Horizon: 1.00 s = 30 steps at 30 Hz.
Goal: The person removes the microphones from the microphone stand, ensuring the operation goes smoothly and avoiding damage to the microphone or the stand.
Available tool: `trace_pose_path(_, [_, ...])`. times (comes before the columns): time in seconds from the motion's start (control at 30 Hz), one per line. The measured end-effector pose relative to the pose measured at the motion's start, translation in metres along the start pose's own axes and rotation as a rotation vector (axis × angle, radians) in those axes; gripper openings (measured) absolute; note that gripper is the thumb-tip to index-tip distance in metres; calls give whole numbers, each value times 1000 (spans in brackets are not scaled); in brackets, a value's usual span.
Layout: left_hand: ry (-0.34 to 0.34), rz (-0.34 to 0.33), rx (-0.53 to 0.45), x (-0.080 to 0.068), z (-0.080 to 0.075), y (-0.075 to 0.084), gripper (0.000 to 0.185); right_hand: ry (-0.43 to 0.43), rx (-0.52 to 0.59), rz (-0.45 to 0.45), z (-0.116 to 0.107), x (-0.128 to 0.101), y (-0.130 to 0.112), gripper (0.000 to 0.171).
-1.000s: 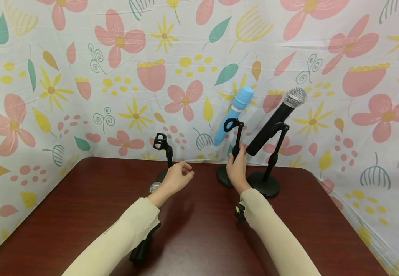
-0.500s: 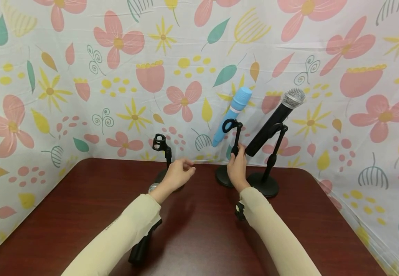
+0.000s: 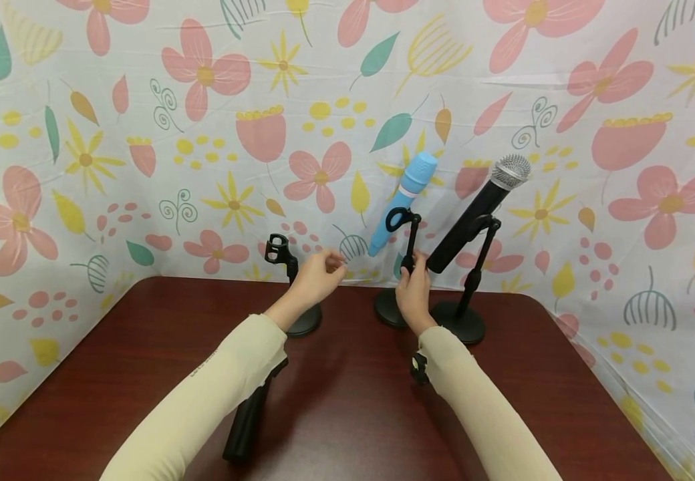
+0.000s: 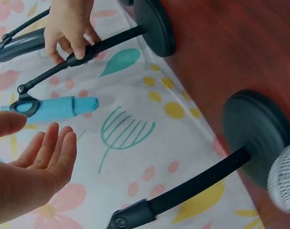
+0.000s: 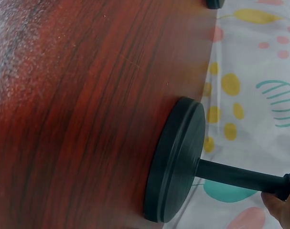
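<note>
My right hand (image 3: 413,294) grips the stem of the middle black microphone stand (image 3: 388,307), fingers and thumb around its joint; the right wrist view shows the edge of that hand (image 5: 282,210) on the stem. A light blue microphone (image 3: 404,200) slants at the ring clip on top, overlapping the ring (image 4: 25,105) in the left wrist view. My left hand (image 3: 317,277) is raised in the air left of the blue microphone, holding nothing. Its fingers (image 4: 56,148) are loosely bent, with the thumb apart from them, near the ring clip.
Right of the middle stand, another stand (image 3: 458,322) bears a black microphone with a silver head (image 3: 468,227). A third stand (image 3: 305,322) with a bare clip is behind my left hand. Another black microphone (image 3: 248,421) lies partly under my left forearm. Floral cloth (image 3: 203,167) backs the table.
My left hand has risen and shifted slightly right, uncovering the left stand's base. The right hand keeps its grip on the middle stand.
</note>
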<state>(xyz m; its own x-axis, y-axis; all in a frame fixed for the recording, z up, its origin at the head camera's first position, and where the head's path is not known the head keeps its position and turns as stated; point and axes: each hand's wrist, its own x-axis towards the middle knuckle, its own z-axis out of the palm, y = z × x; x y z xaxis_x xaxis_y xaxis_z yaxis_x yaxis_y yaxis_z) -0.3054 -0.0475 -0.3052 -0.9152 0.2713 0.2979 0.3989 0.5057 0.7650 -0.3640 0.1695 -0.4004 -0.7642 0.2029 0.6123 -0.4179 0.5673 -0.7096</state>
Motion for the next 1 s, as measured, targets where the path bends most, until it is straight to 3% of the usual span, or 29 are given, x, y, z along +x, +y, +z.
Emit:
trace_pose_path(0.37, [4,89,-48,20,-10,18,29,5,26,-51,0,-1,-1,39])
trace_pose_path(1.0, [66,119,-95,23,-23,35,33,-114,142,-84,-2,-10,-30,39])
